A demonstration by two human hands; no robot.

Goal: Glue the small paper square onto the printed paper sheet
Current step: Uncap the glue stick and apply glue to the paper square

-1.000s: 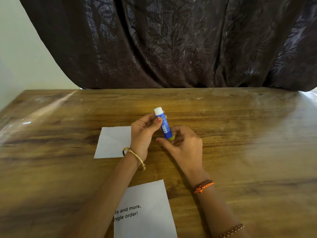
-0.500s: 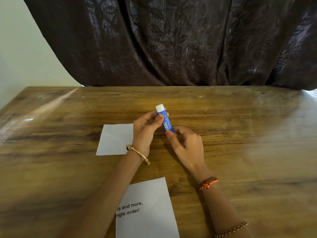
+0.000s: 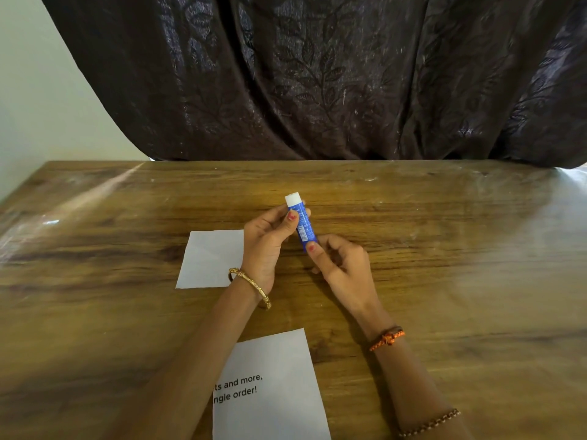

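Note:
A blue glue stick [image 3: 304, 228] with a white top end stands tilted above the table, held between both hands. My left hand [image 3: 266, 246] grips its upper part with thumb and fingers. My right hand [image 3: 341, 265] pinches its lower end, which the fingers hide. The small white paper square [image 3: 211, 257] lies flat on the table just left of my left wrist. The printed paper sheet [image 3: 273, 389], with black text on it, lies near the front edge, partly under my left forearm.
The wooden table [image 3: 444, 265] has a glossy cover that catches glare at its left and right sides. A dark patterned curtain [image 3: 317, 77] hangs behind the far edge. A pale wall [image 3: 38, 106] shows at the left.
My right hand has slid up over the lower end of the glue stick, hiding its yellow base. The stick stays in both hands at about the same place.

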